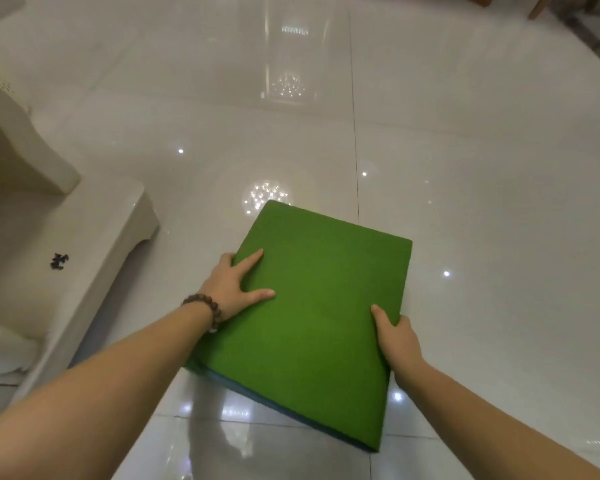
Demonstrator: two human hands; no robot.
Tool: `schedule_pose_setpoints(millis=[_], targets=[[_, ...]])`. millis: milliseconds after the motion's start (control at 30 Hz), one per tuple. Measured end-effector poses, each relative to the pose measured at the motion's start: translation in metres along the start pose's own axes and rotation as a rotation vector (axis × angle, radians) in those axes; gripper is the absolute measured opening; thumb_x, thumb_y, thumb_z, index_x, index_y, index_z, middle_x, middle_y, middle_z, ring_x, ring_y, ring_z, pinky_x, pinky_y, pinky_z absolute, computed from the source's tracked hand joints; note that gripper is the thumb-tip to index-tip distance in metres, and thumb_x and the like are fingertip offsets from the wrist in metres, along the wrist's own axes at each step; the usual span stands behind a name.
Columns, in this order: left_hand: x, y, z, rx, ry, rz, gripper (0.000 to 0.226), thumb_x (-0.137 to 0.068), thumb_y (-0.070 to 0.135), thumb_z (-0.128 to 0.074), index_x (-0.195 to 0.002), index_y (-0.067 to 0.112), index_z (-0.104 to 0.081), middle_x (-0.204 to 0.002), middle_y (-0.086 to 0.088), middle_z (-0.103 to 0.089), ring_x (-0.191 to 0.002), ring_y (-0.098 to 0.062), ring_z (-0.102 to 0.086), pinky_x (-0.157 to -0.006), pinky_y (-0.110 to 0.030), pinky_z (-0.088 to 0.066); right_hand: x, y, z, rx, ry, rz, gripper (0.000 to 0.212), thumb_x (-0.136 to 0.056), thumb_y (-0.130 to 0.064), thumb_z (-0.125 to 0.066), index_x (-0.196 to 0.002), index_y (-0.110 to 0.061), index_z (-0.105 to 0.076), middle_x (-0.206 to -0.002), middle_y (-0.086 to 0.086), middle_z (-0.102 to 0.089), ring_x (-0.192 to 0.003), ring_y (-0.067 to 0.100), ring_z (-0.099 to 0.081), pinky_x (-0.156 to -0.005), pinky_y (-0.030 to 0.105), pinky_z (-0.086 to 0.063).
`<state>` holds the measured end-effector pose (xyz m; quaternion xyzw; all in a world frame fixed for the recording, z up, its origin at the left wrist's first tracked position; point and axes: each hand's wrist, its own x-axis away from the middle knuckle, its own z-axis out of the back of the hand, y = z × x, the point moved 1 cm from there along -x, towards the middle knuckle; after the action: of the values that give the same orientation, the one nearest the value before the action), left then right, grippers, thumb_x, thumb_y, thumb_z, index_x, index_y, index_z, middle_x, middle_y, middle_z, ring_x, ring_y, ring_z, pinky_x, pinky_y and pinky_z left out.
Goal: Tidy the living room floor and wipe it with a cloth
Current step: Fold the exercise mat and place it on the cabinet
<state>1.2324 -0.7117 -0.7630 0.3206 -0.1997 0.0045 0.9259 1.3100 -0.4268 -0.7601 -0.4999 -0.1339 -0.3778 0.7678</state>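
While both forearms reach in from the bottom edge, their elbows are cut off by the frame, and the underside of the green cushion (312, 317) cannot be seen at all. Each hand serves as a grip on that cushion: the left hand (234, 289) clasps its left edge, thumb and forefinger flat on the green top and the other fingers hidden beneath it, while the right hand (397, 337) clasps the right edge, thumb on top and fingers wrapped out of sight around the side. So the cushion lies between the two grips, held by both, tilted, with its near corner lower and a darker teal band showing along the near edge. Whether any part of it touches the floor (482, 168) cannot be told; its dim reflection shows in the glossy pale tiles just below the near edge.

A beaded bracelet (205, 308) circles the left wrist. No brand, label or writing can be read anywhere on the cushion or around it.

To the left stands a cream desk (125, 237) with a polished top, its far side cut off by the frame edge; a small dark cluster (59, 261) lies on it, too small to identify. Behind it, part of a pale piece of furniture (21, 140) shows, mostly out of frame. At the top right corner, wooden legs (537, 5) are barely visible, blurred and cropped. Bright spots of ceiling light glint across the tiles.
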Motion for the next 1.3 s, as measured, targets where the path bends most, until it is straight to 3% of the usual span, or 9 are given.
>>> schedule_pose_setpoints(millis=[167,267,367,467,567,733,867,1100,1300], targets=[[-0.016,0.051,0.012,-0.417,-0.007,-0.191,0.076,-0.080,0.056,-0.062,-0.145,0.046,-0.023,-0.159,-0.005,-0.002,-0.144,-0.029,-0.012,-0.115,-0.052,-0.020,0.056,0.053,-0.007,-0.319,-0.088,-0.188,0.046,-0.087,-0.040,-0.063,-0.116,-0.012,-0.042,-0.112,0.008,-0.057,-0.096,0.028,-0.059,-0.065,0.039,-0.054],[0.034,0.071,-0.013,-0.622,0.001,-0.209,0.078,-0.082,0.066,-0.049,-0.147,0.044,-0.010,-0.156,-0.008,0.023,-0.144,-0.031,0.016,-0.112,-0.063,0.002,0.056,0.052,0.010,0.044,0.096,0.111,0.105,-0.068,-0.065,-0.067,-0.145,-0.010,-0.020,-0.144,0.017,-0.037,-0.127,0.034,-0.042,-0.102,0.047,-0.041],[0.112,0.072,-0.058,-0.644,-0.096,-0.288,0.088,-0.075,0.085,-0.025,-0.146,0.044,0.009,-0.150,-0.008,0.034,-0.138,-0.034,0.030,-0.106,-0.067,0.015,0.033,0.031,0.030,0.620,0.314,0.537,0.099,-0.081,-0.067,-0.052,-0.151,-0.017,-0.003,-0.158,0.013,-0.003,-0.145,0.028,-0.005,-0.117,0.047,-0.008],[0.137,0.057,-0.101,-0.644,-0.042,-0.335,0.093,-0.070,0.091,-0.019,-0.149,0.042,-0.011,-0.157,-0.014,0.004,-0.142,-0.042,0.010,-0.102,-0.075,0.001,0.003,0.010,0.025,0.975,0.296,0.834,0.080,-0.087,-0.067,-0.030,-0.151,-0.029,-0.003,-0.159,0.009,0.005,-0.146,0.027,0.009,-0.115,0.054,0.004],[0.127,0.047,-0.115,-0.609,-0.070,-0.327,0.095,-0.070,0.091,-0.026,-0.145,0.034,-0.034,-0.153,-0.016,-0.026,-0.141,-0.045,-0.014,-0.099,-0.076,-0.015,-0.018,0.012,0.009,1.167,0.172,0.846,0.071,-0.088,-0.072,-0.013,-0.150,-0.038,-0.001,-0.159,0.005,0.005,-0.146,0.027,0.011,-0.113,0.060,0.004],[0.122,0.041,-0.120,-0.587,0.007,-0.323,0.086,-0.075,0.087,-0.026,-0.143,0.036,-0.036,-0.152,-0.011,-0.029,-0.142,-0.042,-0.015,-0.103,-0.072,-0.016,-0.033,0.024,0.005,1.226,0.084,0.790,0.070,-0.084,-0.075,0.005,-0.147,-0.045,0.006,-0.159,0.000,0.008,-0.145,0.023,0.014,-0.114,0.058,0.004],[0.108,0.012,-0.095,-0.528,0.228,-0.017,0.076,-0.081,0.082,-0.021,-0.144,0.040,-0.031,-0.155,-0.010,-0.023,-0.143,-0.041,-0.008,-0.109,-0.066,-0.010,-0.039,0.019,0.013,1.199,0.093,0.736,0.071,-0.080,-0.077,0.007,-0.143,-0.047,0.019,-0.155,0.000,0.024,-0.142,0.021,0.025,-0.115,0.052,0.010],[0.096,-0.009,-0.091,-0.446,0.242,0.140,0.081,-0.077,0.084,-0.008,-0.148,0.046,-0.005,-0.158,-0.011,0.007,-0.142,-0.036,0.019,-0.111,-0.065,-0.002,-0.051,-0.010,0.017,1.163,0.117,0.691,0.070,-0.084,-0.074,-0.003,-0.147,-0.046,-0.002,-0.157,0.007,-0.012,-0.142,0.028,-0.012,-0.115,0.049,-0.016],[0.101,-0.015,-0.089,-0.185,0.364,0.124,0.073,-0.080,0.075,-0.031,-0.145,0.041,-0.029,-0.159,-0.009,0.002,-0.146,-0.028,0.009,-0.113,-0.060,-0.012,-0.086,-0.047,0.016,1.034,-0.118,0.583,0.077,-0.081,-0.078,-0.025,-0.143,-0.052,0.011,-0.146,0.010,-0.031,-0.127,0.033,-0.037,-0.100,0.050,-0.040]])
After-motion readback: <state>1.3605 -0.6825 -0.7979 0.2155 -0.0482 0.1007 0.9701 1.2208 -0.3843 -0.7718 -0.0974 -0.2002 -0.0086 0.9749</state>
